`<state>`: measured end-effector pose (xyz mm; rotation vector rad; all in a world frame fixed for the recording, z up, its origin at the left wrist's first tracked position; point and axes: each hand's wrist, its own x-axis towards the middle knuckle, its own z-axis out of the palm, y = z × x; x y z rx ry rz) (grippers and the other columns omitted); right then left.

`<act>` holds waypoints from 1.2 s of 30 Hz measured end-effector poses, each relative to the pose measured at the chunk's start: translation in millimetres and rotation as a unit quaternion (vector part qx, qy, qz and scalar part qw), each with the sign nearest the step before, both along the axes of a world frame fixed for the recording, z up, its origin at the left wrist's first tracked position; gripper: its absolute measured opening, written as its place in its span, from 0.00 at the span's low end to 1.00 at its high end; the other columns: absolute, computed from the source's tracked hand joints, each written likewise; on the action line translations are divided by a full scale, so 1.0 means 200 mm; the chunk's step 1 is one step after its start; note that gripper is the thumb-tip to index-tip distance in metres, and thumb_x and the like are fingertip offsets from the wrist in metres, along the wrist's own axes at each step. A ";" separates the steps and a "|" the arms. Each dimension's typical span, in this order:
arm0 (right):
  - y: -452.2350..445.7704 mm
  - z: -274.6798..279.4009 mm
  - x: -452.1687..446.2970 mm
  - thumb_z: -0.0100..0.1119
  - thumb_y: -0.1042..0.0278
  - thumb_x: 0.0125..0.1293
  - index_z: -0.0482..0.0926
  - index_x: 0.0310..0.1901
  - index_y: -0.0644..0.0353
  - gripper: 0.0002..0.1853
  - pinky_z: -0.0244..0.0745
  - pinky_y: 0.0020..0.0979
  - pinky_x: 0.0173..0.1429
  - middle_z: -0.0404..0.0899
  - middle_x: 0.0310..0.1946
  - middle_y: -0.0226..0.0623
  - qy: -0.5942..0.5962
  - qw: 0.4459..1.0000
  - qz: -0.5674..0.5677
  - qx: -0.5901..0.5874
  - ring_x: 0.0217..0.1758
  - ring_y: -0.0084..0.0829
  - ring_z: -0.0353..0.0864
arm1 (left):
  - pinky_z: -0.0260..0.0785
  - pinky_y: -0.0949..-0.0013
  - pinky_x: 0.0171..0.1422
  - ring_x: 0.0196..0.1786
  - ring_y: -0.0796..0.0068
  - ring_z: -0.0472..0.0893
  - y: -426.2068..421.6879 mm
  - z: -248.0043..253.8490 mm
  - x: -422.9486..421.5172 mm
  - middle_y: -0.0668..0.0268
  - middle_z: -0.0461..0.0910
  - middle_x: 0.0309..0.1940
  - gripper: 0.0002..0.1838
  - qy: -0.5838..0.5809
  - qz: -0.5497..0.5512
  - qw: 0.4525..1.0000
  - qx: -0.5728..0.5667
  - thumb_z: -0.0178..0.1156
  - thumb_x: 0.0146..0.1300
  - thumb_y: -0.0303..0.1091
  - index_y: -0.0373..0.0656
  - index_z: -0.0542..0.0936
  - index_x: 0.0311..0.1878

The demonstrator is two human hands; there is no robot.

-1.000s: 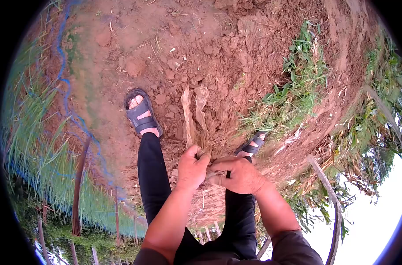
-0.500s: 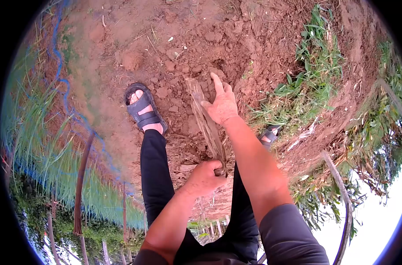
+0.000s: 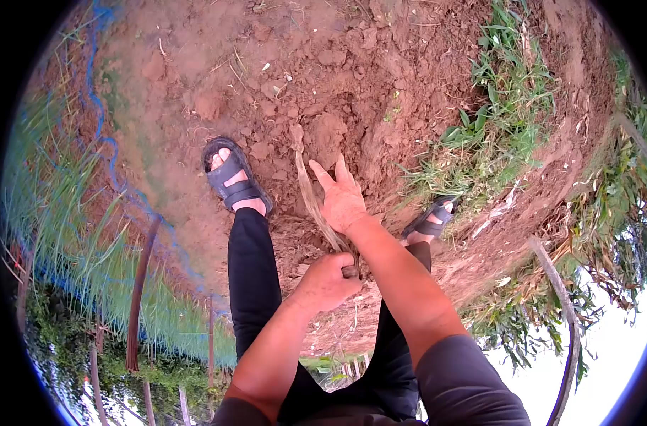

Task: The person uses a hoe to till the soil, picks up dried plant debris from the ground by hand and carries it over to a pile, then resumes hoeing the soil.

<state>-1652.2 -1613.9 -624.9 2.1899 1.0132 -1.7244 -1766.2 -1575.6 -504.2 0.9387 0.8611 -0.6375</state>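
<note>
A long, weathered strip of split wood (image 3: 308, 188) slants between my feet, its far end close to the loose reddish soil. My left hand (image 3: 325, 282) is closed around the near end, fingers curled in a fist. Beside the wood's right edge is my right hand (image 3: 343, 201), its fingers stretched out and apart toward the soil. Whether its palm side touches the wood I cannot tell. Crumbled clods of earth (image 3: 330, 131) lie just past the fingertips.
My sandalled left foot (image 3: 232, 174) and right foot (image 3: 431, 219) stand on either side. A grass clump (image 3: 490, 135) grows at the right. Leftward run a blue line (image 3: 110, 153), tall grass and a wooden post (image 3: 140, 291). A bent pole (image 3: 568, 319) leans at lower right.
The wood has turned, showing a narrower edge instead of its broad face. My right hand has drawn back slightly toward me and left. My left hand keeps its grip.
</note>
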 end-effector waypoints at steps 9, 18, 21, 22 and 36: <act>-0.40 0.29 0.11 0.64 0.59 0.73 0.67 0.75 0.57 0.32 0.65 0.38 0.77 0.65 0.76 0.47 0.142 0.841 -0.519 0.047 0.76 0.40 0.68 | 0.63 0.64 0.28 0.23 0.78 0.69 0.05 0.05 0.02 0.69 0.71 0.18 0.10 -0.023 0.085 0.988 -0.125 0.64 0.55 0.27 0.39 0.70 0.27; -0.09 0.87 0.20 0.60 0.73 0.75 0.76 0.61 0.65 0.16 0.82 0.30 0.55 0.85 0.51 0.38 0.273 0.675 -0.685 -0.022 0.51 0.28 0.85 | 0.73 0.71 0.43 0.36 0.81 0.78 0.36 0.22 -0.06 0.72 0.76 0.31 0.10 -0.260 0.180 0.935 -0.165 0.72 0.59 0.23 0.36 0.78 0.33; 0.08 1.23 0.27 0.57 0.73 0.76 0.82 0.53 0.63 0.09 0.82 0.30 0.55 0.86 0.44 0.32 0.165 0.746 -0.643 0.053 0.46 0.29 0.87 | 0.71 0.70 0.50 0.44 0.79 0.79 0.41 0.34 -0.07 0.70 0.83 0.40 0.10 -0.213 0.306 0.927 -0.040 0.73 0.60 0.30 0.36 0.83 0.37; 0.16 1.40 0.31 0.57 0.73 0.76 0.82 0.53 0.63 0.09 0.82 0.30 0.55 0.86 0.44 0.32 0.164 0.755 -0.631 0.073 0.46 0.29 0.87 | 0.71 0.70 0.53 0.46 0.79 0.79 0.47 0.45 -0.07 0.70 0.83 0.42 0.10 -0.149 0.312 0.933 -0.099 0.73 0.61 0.30 0.36 0.85 0.42; 1.11 2.20 0.48 0.58 0.72 0.77 0.82 0.56 0.64 0.11 0.79 0.28 0.57 0.86 0.49 0.32 0.253 0.705 -0.625 0.219 0.49 0.22 0.83 | 0.77 0.65 0.59 0.52 0.73 0.84 1.33 1.33 0.14 0.63 0.85 0.51 0.17 -0.201 0.475 0.850 -0.101 0.68 0.66 0.26 0.34 0.82 0.57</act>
